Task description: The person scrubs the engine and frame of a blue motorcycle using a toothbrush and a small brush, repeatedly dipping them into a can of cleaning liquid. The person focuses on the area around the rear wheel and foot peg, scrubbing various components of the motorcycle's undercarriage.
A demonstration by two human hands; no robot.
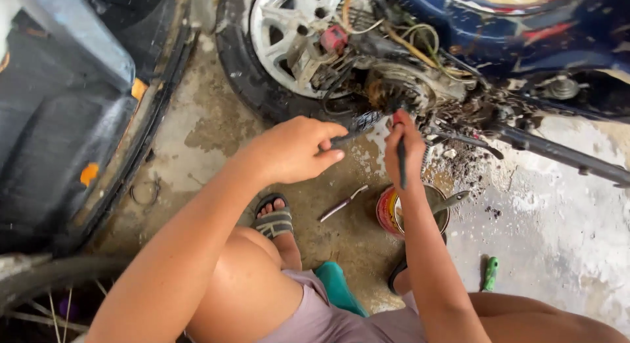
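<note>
Right hand (pixel 402 146), a little right of the frame's centre, is closed around a thin dark brush handle (pixel 401 169). Its long axis runs nearly straight up and down the picture, the lower end hanging free below the fist and the upper end pointing at the grimy engine underside (pixel 400 93) of a dark blue motorbike (pixel 525 28). The working tip is hidden by the fingers and the dirt, so what it touches is hard to tell. Left hand (pixel 298 146), at centre, is curled with the fingers gripping a black ribbed footpeg (pixel 357 125) that juts down and left from the engine.

Directly below the right wrist sits a round red tin can (pixel 387 212) on the wet concrete floor (pixel 216 126), with a metal tool (pixel 453 200) leaning out of it to the right. Left of the can lies a slim screwdriver-like tool (pixel 341 204), angled up to the right. A green handle (pixel 489 274) lies at lower right. Tangled yellow and black wires (pixel 420 44) and a red part (pixel 333 38) crowd the space above the hands, beside the silver cast wheel (pixel 282 21) and its rubber tyre. A black kickstand bar (pixel 558 152) slants off to the right edge. A sandalled foot (pixel 275 221) rests at lower centre.
</note>
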